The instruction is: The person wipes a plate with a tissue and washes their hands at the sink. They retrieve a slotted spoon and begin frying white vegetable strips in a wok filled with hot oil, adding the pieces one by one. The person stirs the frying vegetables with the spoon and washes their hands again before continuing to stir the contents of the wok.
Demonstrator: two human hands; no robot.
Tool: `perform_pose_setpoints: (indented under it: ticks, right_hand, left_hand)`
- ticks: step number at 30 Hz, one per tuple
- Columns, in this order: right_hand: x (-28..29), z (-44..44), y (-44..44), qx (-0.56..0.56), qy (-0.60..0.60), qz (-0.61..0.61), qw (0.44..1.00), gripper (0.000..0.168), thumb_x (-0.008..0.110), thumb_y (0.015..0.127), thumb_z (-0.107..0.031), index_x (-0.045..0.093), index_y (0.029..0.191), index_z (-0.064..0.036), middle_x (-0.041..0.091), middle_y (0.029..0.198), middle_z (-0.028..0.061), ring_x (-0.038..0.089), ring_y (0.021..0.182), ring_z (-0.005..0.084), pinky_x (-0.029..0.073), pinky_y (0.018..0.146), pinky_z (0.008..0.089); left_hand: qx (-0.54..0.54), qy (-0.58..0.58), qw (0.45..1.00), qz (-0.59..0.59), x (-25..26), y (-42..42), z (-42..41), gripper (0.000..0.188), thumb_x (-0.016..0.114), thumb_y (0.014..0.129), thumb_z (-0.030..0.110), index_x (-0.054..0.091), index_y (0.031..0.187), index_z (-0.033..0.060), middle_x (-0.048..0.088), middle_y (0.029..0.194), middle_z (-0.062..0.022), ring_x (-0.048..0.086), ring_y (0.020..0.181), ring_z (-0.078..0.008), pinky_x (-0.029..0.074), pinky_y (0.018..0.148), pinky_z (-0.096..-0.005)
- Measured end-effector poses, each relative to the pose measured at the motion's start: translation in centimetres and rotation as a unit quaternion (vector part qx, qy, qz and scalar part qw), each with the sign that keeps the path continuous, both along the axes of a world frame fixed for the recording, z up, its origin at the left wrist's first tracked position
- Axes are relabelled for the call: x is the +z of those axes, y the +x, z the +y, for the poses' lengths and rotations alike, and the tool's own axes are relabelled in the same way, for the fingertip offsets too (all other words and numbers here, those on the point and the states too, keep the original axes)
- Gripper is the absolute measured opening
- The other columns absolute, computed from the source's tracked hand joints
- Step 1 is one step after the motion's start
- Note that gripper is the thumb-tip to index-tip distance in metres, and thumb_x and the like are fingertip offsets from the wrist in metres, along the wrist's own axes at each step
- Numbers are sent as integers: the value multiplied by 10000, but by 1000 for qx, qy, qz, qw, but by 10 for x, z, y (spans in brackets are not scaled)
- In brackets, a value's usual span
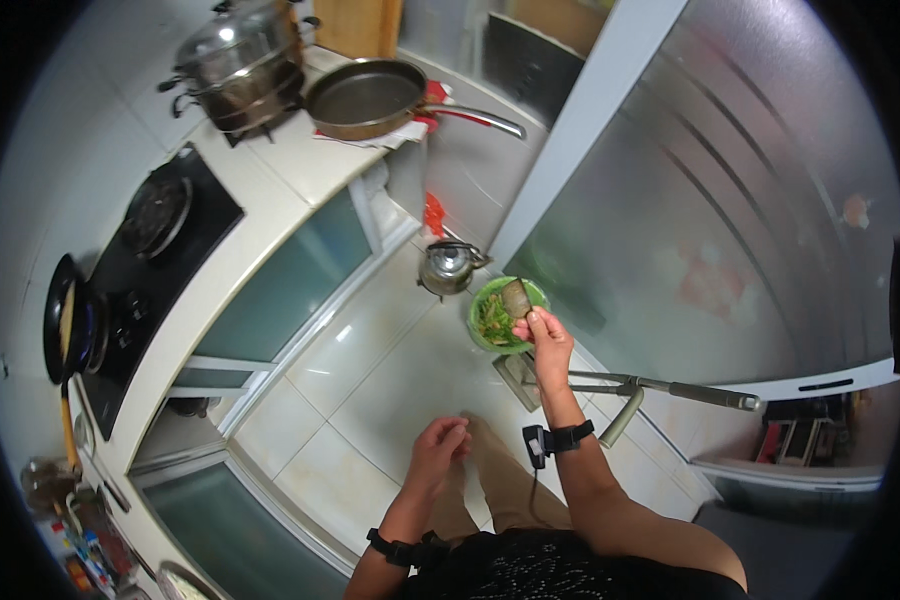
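Observation:
My right hand point(546, 334) pinches a flat, dark greyish-brown piece point(517, 298) between thumb and fingers; what the piece is I cannot tell. Below it on the floor stands a round green plastic basin point(475, 315) with green leafy vegetable matter point(495, 319) inside. My left hand point(444, 442) hangs over the floor in front of my legs, fingers curled and close to the thumb, with nothing visible in it. Both wrists wear black straps.
A metal kettle point(448, 268) and a squeegee mop point(519, 379) are on the floor by the basin. Left, a counter point(270, 169) carries a gas hob point(131, 300), a black wok point(61, 319), a steamer pot point(240, 75) and a frying pan point(367, 94). A frosted sliding door point(690, 247) stands right.

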State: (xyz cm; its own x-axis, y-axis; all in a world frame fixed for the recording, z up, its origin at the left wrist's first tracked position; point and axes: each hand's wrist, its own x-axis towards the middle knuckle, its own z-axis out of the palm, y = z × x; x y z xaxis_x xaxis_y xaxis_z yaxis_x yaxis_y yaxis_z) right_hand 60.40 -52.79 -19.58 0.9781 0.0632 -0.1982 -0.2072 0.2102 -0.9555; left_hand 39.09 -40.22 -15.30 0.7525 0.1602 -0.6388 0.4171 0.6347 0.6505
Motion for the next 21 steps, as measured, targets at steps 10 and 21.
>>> perform_pose_setpoints:
  ticks: [10, 21]
  right_hand:
    - [141, 16, -106, 242, -204, -556, 768, 199, 726, 720, -29, 682, 911, -60, 668, 820, 80, 635, 753, 232, 476, 685, 323]
    - [160, -36, -342, 546, 34, -608, 575, 235, 753, 698, -65, 669, 914, -105, 639, 754, 27, 620, 694, 201, 467, 676, 307]
  left_hand:
    - [220, 93, 971, -18, 71, -130, -44, 219, 567, 910, 183, 604, 1080, 51, 615, 884, -31, 560, 746, -109, 466, 677, -263]
    - [495, 63, 866, 31, 91, -327, -234, 210, 558, 915, 179, 594, 1081, 56, 606, 875, -15, 552, 735, -96, 458, 675, -245]
